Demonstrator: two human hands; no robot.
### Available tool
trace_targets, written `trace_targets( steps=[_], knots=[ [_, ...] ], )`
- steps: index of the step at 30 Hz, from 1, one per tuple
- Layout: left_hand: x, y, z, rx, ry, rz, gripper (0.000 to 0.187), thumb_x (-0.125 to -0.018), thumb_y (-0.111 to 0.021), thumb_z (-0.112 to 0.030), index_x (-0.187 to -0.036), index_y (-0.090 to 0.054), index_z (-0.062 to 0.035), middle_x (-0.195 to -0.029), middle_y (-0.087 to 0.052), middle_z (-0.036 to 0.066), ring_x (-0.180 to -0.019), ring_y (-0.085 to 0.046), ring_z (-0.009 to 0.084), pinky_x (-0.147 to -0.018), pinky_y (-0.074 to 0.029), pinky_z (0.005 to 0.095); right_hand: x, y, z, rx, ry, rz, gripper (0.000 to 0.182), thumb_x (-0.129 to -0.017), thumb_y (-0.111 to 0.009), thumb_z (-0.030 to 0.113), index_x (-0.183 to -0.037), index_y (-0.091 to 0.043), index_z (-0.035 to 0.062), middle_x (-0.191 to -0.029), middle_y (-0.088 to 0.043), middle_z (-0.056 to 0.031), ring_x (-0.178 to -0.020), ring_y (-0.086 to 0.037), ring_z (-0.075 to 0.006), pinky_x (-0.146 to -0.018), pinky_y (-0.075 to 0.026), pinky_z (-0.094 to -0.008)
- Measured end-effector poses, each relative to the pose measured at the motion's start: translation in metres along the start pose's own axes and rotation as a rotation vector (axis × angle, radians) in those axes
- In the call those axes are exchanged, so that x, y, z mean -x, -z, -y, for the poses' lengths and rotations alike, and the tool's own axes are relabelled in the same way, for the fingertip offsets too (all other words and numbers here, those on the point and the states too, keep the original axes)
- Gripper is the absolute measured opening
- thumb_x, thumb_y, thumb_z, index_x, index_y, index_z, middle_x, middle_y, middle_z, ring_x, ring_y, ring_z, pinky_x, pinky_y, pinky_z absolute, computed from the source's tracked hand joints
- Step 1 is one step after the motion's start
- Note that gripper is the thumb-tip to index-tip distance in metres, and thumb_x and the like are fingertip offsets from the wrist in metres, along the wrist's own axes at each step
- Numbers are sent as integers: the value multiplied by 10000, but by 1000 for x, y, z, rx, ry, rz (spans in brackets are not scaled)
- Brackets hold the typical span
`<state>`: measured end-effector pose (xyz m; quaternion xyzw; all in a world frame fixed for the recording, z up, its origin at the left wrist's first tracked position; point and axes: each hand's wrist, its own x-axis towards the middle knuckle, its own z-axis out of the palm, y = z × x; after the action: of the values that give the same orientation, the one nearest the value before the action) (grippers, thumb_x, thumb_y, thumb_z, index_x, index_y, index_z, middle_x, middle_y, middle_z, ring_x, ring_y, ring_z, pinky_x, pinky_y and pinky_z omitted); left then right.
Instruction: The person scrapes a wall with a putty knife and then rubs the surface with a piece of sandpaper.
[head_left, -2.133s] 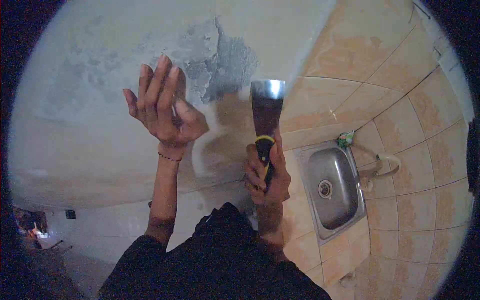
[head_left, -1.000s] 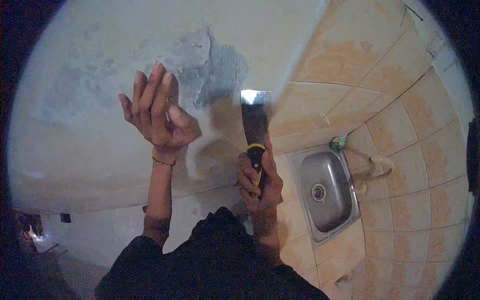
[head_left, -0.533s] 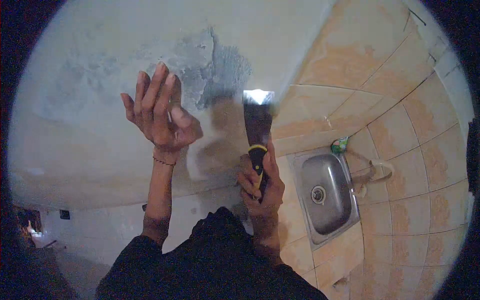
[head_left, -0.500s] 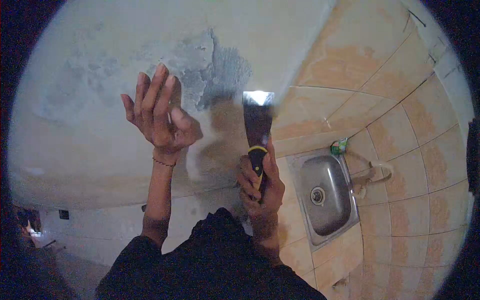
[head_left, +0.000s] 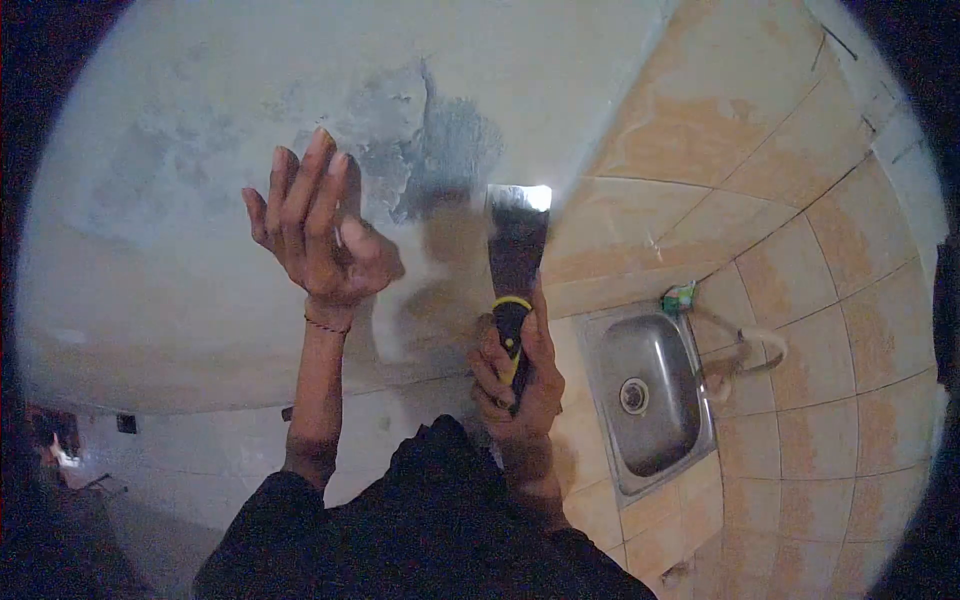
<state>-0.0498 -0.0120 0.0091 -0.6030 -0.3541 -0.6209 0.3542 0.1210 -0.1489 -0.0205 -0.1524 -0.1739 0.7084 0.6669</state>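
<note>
We grip a putty knife (head_left: 517, 262) by its black-and-yellow handle in our closed right hand (head_left: 515, 372), its steel blade raised against the plastered wall (head_left: 200, 250) just below and right of a grey patch of bare render (head_left: 425, 140). Our left hand (head_left: 315, 232) is open, fingers spread, lifted before the wall left of the patch and holding nothing. A steel sink (head_left: 648, 392) sits right of the knife, against tan tiles (head_left: 800, 270).
</note>
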Motion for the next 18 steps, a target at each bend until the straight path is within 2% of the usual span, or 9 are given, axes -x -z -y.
trace_targets(
  steps=[5, 8, 11, 14, 18],
  knots=[
    [1, 0, 0, 8, 6, -26, 403, -895, -419, -153, -1246, -612, -103, -1288, -640, 69, -1318, -488, 279, -1199, -144, 456, 7, -11, 9, 33, -19, -81, 521, -1052, -404, 305, -1538, -224, 256, -712, -387, -37, -413, -332, -62, -271, -315, -173],
    [-1, -3, 0, 7, 6, -32, 400, -900, -418, -161, -1241, -617, -101, -1290, -639, 68, -1317, -490, 274, -1200, -143, 457, 2, -6, 4, -36, -7, -45, 531, -1054, -398, 304, -1546, -205, 256, -726, -392, -50, -412, -329, -65, -271, -315, -175],
    [-1, -4, 0, 1, 5, -33, 399, -904, -412, -169, -1239, -618, -99, -1294, -637, 68, -1316, -492, 270, -1200, -142, 460, 2, -3, 4, -33, -14, -36, 531, -1056, -391, 311, -1547, -189, 284, -737, -399, -59, -411, -324, -68, -269, -311, -176],
    [-1, -2, 0, -5, -4, -34, 404, -902, -409, -171, -1241, -617, -99, -1296, -635, 67, -1314, -495, 271, -1201, -142, 459, 3, 0, 0, -18, -52, -152, 529, -1057, -385, 318, -1544, -179, 324, -731, -396, -60, -406, -316, -71, -270, -305, -179],
    [-1, -4, -1, 3, -13, -40, 410, -898, -407, -169, -1244, -614, -97, -1293, -637, 69, -1315, -495, 274, -1201, -140, 459, 0, 6, 0, -76, -59, -16, 518, -1058, -377, 337, -1536, -181, 357, -732, -393, -58, -406, -319, -74, -269, -299, -186]
  ],
)
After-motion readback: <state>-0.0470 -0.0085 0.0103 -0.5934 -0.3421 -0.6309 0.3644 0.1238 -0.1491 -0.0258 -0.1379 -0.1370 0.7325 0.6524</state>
